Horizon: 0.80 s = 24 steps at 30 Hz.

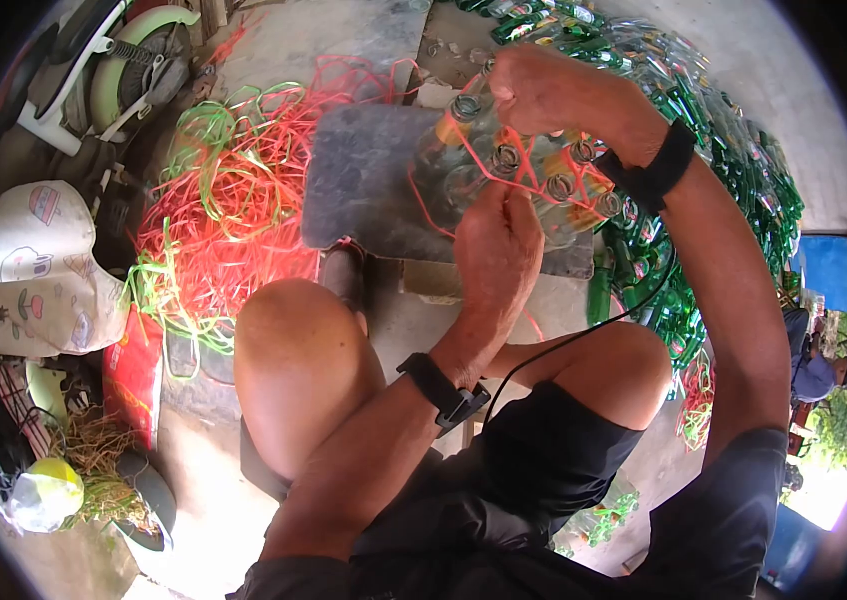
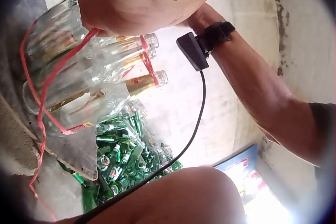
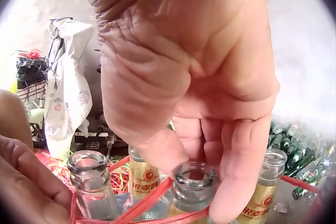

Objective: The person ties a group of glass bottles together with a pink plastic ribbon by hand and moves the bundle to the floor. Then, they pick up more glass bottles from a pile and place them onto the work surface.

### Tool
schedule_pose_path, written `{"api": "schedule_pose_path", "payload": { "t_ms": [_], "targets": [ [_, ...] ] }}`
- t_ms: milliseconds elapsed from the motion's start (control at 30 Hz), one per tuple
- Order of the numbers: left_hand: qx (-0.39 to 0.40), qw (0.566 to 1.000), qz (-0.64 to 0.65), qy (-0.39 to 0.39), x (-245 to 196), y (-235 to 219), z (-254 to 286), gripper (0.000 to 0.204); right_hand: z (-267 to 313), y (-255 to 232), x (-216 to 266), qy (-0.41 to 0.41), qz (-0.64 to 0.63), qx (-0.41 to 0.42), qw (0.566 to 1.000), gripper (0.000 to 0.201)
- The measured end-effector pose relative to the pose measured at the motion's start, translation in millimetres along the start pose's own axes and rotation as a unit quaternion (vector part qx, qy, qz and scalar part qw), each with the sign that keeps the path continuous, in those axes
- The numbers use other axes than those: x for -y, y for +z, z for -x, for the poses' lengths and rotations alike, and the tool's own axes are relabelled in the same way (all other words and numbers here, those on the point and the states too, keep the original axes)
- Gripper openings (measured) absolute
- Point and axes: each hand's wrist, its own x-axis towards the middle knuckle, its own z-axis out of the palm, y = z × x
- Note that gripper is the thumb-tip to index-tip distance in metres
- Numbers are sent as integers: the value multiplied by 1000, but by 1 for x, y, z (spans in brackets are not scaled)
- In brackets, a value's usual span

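The dark slab (image 1: 358, 175) serves, it seems, as your low workbench. On it stand at least 6 clear glass bottles (image 2: 107, 71), upright and clustered, presumably so both hands reach every neck. Your right hand (image 1: 548, 90) hangs over 1 bottle neck (image 3: 195, 188); its grip cannot be told. Your left hand (image 1: 499, 240) pinches the red plastic strap (image 3: 144, 203), ribbon-flat, looped among gold-labelled bottles.

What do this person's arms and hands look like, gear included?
The left hand and right hand are ungloved. Both wear black wrist straps; the right one carries a small black box with a black cable. The sleeves are dark.
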Motion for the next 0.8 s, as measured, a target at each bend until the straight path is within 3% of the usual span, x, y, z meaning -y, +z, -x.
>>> {"api": "schedule_pose_path", "payload": {
  "t_ms": [67, 200, 267, 467, 600, 633, 667, 700, 767, 800],
  "targets": [
    [-6, 1000, 14, 1, 0, 1, 0, 21, 5, -7, 6, 52, -68, 34, 996, 8],
    [5, 1000, 30, -7, 5, -1, -1, 20, 6, -6, 10, 60, -58, 9, 996, 11],
    [1, 999, 34, 10, 4, -4, 0, 20, 9, -12, 17, 110, -72, 44, 990, 13],
    [32, 998, 42, -25, -3, -15, 0, 24, 7, 13, -6, 31, -116, -35, 992, 22],
    [21, 999, 42, -15, -6, -15, 1, 26, 17, 18, -18, 43, -145, -24, 988, 19],
    [22, 998, 46, -26, -7, -16, 1, 26, 19, 26, -29, -100, -65, -122, 985, 17],
    [24, 998, 49, -37, -8, -18, 1, 26, 22, 33, -39, -239, 18, -217, 946, 15],
    [26, 998, 48, -35, -8, -20, 1, 26, 29, 37, -39, -237, 18, -219, 946, 15],
    [61, 997, 43, -15, -7, -27, 0, 26, 53, 44, -27, -130, -38, -345, 929, 14],
    [62, 997, 42, -13, -7, -30, 0, 26, 67, 44, -19, -130, -38, -348, 928, 14]
  ]
}}
